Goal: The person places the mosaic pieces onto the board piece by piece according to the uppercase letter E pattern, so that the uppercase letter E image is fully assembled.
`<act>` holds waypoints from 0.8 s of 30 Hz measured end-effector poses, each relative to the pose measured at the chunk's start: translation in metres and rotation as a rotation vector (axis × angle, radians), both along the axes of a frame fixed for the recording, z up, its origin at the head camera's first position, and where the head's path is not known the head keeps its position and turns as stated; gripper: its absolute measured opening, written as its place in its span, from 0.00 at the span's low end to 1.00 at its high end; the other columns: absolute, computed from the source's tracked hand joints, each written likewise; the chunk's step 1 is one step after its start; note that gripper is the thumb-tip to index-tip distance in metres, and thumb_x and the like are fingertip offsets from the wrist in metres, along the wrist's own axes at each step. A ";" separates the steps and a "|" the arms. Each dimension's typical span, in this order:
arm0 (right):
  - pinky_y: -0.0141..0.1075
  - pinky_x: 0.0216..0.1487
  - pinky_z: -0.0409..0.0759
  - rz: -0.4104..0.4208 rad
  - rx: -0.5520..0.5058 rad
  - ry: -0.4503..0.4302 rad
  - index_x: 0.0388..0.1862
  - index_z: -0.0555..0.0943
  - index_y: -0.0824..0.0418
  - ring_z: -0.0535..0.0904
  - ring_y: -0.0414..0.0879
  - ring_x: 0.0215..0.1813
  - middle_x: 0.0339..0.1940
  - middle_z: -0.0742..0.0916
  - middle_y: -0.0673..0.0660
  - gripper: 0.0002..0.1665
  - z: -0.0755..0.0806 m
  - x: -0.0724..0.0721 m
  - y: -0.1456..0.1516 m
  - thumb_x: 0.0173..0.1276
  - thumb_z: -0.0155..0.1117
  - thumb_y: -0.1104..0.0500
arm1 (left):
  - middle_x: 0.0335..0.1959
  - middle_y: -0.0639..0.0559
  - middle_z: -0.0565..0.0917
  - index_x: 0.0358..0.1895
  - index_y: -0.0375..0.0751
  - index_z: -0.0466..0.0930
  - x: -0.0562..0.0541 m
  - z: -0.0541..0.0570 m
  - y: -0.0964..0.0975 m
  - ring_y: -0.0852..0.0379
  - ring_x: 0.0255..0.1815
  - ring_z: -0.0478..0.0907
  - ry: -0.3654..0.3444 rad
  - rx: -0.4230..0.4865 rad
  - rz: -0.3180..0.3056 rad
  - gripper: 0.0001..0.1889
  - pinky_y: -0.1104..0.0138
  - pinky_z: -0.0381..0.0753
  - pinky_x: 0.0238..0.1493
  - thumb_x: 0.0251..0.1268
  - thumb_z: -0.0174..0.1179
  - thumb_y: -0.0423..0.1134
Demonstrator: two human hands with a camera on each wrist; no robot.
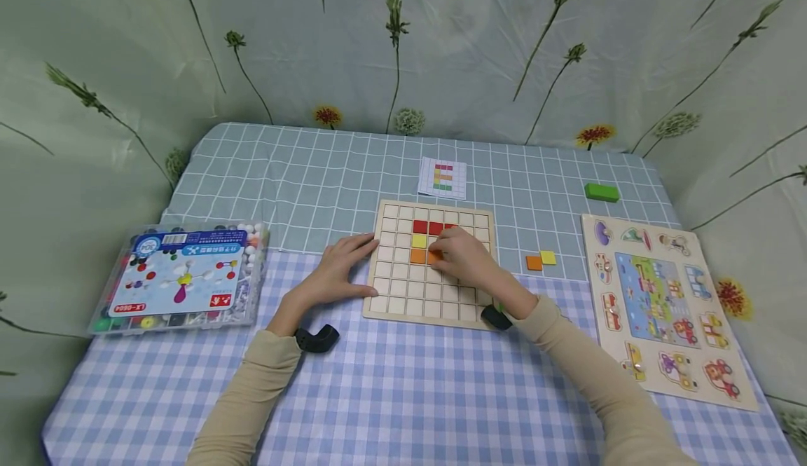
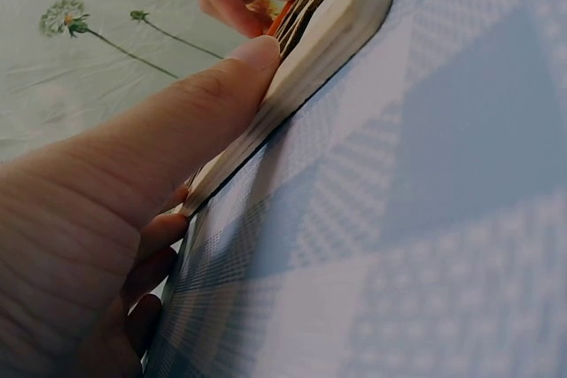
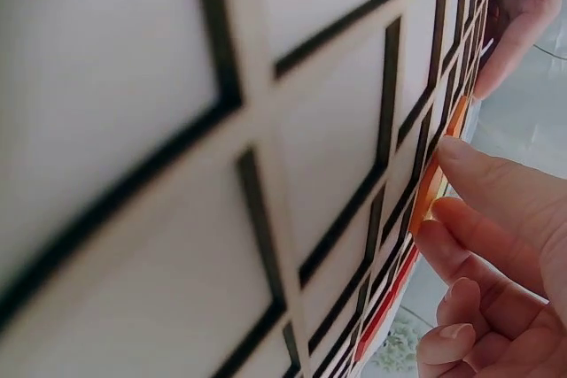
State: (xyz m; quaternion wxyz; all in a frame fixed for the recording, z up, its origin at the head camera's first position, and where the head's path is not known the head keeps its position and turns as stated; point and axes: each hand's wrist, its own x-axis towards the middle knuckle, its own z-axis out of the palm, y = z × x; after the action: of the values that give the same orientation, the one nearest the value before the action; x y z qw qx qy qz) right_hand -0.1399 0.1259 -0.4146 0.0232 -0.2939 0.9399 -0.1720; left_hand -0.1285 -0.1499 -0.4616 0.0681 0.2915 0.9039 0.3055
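A square wooden grid board (image 1: 416, 289) lies flat on the table. Its cells hold red tiles (image 1: 435, 228) in a row, a yellow tile (image 1: 419, 241) under them and an orange tile (image 1: 417, 256) below that. Thumb and index finger of my right hand (image 1: 465, 259) pinch another orange tile (image 3: 429, 185) at the cell just right of the first. Along the board's left edge rests my left hand (image 1: 335, 270), fingers extended; the left wrist view shows its thumb (image 2: 217, 86) against the rim. My right hand partly covers the red row's end.
Behind the board lies a card (image 1: 443, 177) with a coloured pattern. Loose orange (image 1: 534, 263) and yellow (image 1: 548, 258) tiles sit to the right, with a green block (image 1: 602, 193) farther back. A picture puzzle board (image 1: 668, 312) is at right, a molecule-set box (image 1: 183, 277) at left.
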 end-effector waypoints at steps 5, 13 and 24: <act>0.40 0.48 0.77 -0.008 -0.020 0.038 0.38 0.86 0.65 0.79 0.51 0.43 0.37 0.87 0.58 0.13 0.000 0.001 0.008 0.55 0.71 0.60 | 0.73 0.43 0.60 0.72 0.42 0.58 0.000 0.000 0.000 0.42 0.72 0.56 -0.003 -0.007 0.001 0.49 0.45 0.56 0.61 0.46 0.71 0.53; 0.42 0.45 0.79 -0.091 -0.032 0.020 0.42 0.85 0.67 0.79 0.53 0.44 0.40 0.87 0.60 0.15 0.006 0.004 0.036 0.56 0.71 0.61 | 0.73 0.43 0.59 0.72 0.42 0.57 0.000 0.000 0.000 0.42 0.72 0.55 -0.011 -0.010 0.002 0.49 0.46 0.56 0.61 0.46 0.71 0.52; 0.49 0.47 0.77 -0.238 -0.041 0.036 0.43 0.84 0.69 0.80 0.57 0.45 0.38 0.87 0.63 0.15 0.010 0.011 0.091 0.56 0.69 0.63 | 0.73 0.43 0.59 0.72 0.42 0.58 0.002 0.005 0.002 0.41 0.72 0.54 -0.024 -0.006 0.005 0.48 0.45 0.55 0.61 0.46 0.71 0.52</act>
State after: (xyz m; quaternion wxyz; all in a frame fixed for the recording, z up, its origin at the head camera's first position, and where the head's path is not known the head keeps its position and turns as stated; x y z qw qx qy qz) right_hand -0.1292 0.2174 -0.4048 -0.0202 -0.1837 0.9648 -0.1873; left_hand -0.1269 -0.1480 -0.4569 0.0791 0.2854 0.9046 0.3065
